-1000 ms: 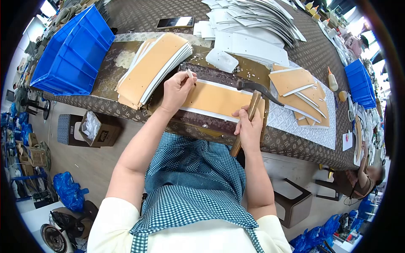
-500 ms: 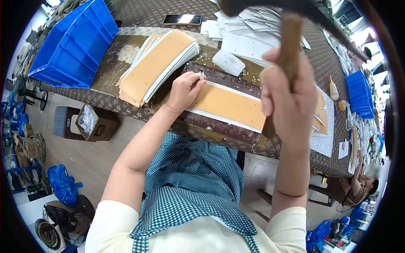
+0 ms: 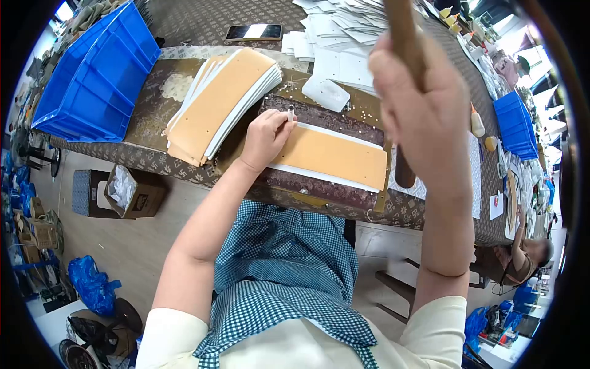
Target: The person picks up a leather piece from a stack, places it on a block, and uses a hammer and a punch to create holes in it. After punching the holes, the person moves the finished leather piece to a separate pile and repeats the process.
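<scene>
My left hand [image 3: 266, 138] is closed round a small upright metal punch [image 3: 291, 113], standing at the left end of an orange strip [image 3: 335, 154]. White sheets show under the strip's edges, and it lies on a dark patterned block [image 3: 295, 178]. Raised at the right, my right hand [image 3: 424, 104] grips the wooden handle of a hammer [image 3: 407, 31]; its head is out of the frame. Left of the block is a fanned stack of orange and white strips [image 3: 224, 101]. Small white bits lie behind the strip, beside a translucent white piece [image 3: 326, 93].
A blue crate [image 3: 101, 74] stands at the left, another blue crate [image 3: 516, 125] at the right. A phone [image 3: 254, 32] and white sheets [image 3: 344, 37] lie at the back. Glue bottle [image 3: 477, 121] at right. Another person [image 3: 522, 258] sits at far right.
The hammer has risen so its head has left the view. My right hand has shifted slightly up. My left hand still holds the punch at the strip's left end; the whole view has shifted a little.
</scene>
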`<state>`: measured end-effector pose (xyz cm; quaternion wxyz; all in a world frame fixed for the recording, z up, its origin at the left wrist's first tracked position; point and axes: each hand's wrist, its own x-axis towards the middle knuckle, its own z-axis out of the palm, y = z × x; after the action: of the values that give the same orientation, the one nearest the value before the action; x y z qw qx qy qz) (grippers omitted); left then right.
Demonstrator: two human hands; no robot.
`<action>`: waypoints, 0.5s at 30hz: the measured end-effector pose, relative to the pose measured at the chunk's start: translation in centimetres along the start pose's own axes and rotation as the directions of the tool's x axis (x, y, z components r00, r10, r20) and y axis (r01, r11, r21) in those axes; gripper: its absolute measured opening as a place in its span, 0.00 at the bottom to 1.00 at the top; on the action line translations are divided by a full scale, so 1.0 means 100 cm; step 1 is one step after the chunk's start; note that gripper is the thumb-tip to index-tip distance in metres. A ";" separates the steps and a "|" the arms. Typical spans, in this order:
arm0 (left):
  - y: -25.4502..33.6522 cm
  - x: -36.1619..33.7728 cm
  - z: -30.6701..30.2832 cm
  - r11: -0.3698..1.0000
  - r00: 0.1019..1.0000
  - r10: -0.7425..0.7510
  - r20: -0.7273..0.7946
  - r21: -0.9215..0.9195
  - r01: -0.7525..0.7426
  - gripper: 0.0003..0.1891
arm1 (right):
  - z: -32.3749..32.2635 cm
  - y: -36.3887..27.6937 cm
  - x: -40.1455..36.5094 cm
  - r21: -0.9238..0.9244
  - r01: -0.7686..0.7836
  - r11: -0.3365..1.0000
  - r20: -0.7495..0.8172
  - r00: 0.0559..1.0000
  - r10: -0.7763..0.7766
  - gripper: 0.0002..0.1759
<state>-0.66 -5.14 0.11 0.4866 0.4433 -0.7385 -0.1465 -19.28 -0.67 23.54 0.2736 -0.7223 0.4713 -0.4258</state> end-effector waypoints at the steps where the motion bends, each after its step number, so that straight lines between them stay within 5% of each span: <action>1: 0.001 0.000 -0.001 1.000 0.999 -0.029 0.022 0.012 0.029 0.05 | 0.001 -0.014 0.004 0.065 0.117 0.991 -0.079 0.991 -0.111 0.11; 2: 0.002 0.000 -0.002 0.999 0.999 -0.037 0.021 0.006 0.037 0.04 | 0.002 -0.028 0.008 0.110 0.237 0.965 -0.154 0.964 -0.219 0.11; 5: 0.005 0.001 -0.002 0.998 0.998 -0.059 0.027 -0.004 0.059 0.03 | 0.023 0.006 0.007 0.124 0.262 0.957 -0.215 0.949 -0.232 0.10; 6: 0.005 0.001 -0.002 0.998 0.997 -0.070 0.032 0.002 0.070 0.03 | 0.022 0.032 0.000 -0.176 0.169 0.970 0.019 0.986 -0.168 0.11; 8: 0.005 -0.002 -0.002 0.997 0.996 -0.076 0.039 -0.002 0.076 0.04 | 0.027 0.078 -0.018 -0.598 0.007 0.802 0.352 0.901 0.254 0.13; 12: -0.003 -0.001 0.000 1.000 0.999 -0.012 0.033 0.017 0.012 0.05 | 0.005 0.085 -0.040 -0.404 -0.227 0.886 0.260 0.900 0.349 0.14; 15: -0.001 0.000 0.005 0.994 0.989 -0.107 0.101 0.034 0.104 0.05 | 0.022 0.135 -0.064 -0.211 -0.422 0.882 0.072 0.893 0.445 0.18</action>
<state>-0.99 -5.34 -0.17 0.4333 0.4803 -0.7400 -0.1840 -24.67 -0.27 9.44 0.3193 -0.6450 0.6424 -0.2633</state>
